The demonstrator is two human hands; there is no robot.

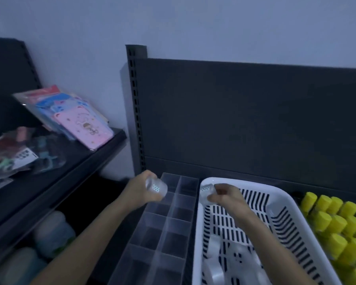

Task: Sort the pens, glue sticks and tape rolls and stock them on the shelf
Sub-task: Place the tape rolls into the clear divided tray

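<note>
dim pale wall point(193, 23), dark shelving point(255, 112)

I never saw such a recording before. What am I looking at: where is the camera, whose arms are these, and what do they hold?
There is no machine here. A person wears one camera on the head, so you look down along that person's own arms. The left hand holds a clear tape roll at the far corner of a clear divided box. The right hand holds a second roll over the far end of a white basket, where more rolls lie. Yellow items stand in rows to the right. Packets lie on a dark shelf to the left.
</note>
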